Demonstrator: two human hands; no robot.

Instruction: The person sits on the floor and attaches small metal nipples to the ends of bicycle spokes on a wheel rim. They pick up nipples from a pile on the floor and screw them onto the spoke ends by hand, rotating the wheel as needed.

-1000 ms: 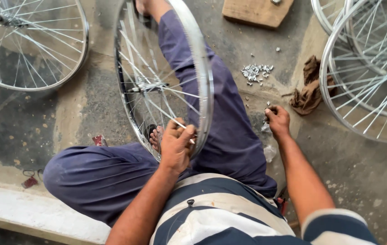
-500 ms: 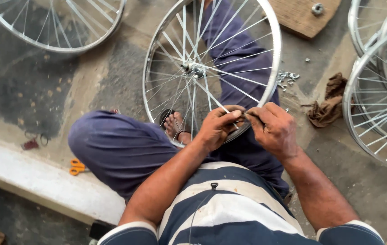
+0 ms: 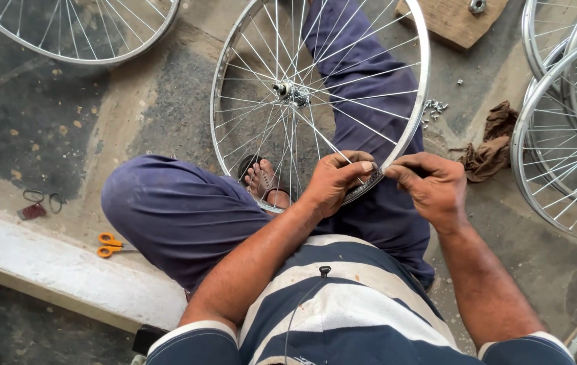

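Observation:
A silver spoked bicycle wheel (image 3: 418, 108) leans over my lap, its hub (image 3: 287, 90) up near the middle. My left hand (image 3: 332, 181) grips the near part of the rim, thumb on top. My right hand (image 3: 429, 189) is right beside it, fingertips pinched on something small at the rim's edge; what it holds is too small to tell. I sit on the concrete floor in blue trousers, one leg bent, my sandalled foot (image 3: 261, 180) showing through the spokes.
More spoked wheels lie at the top left (image 3: 79, 47) and along the right (image 3: 559, 135). A brown rag (image 3: 490, 150) and a pile of small metal nipples (image 3: 433, 108) are beside the wheel. Orange scissors (image 3: 110, 245) lie by a pale curb (image 3: 65, 277). A wooden block (image 3: 452, 20) lies beyond.
My right hand came in from the floor at the right to meet my left hand at the rim. The wheel turned from edge-on to facing me.

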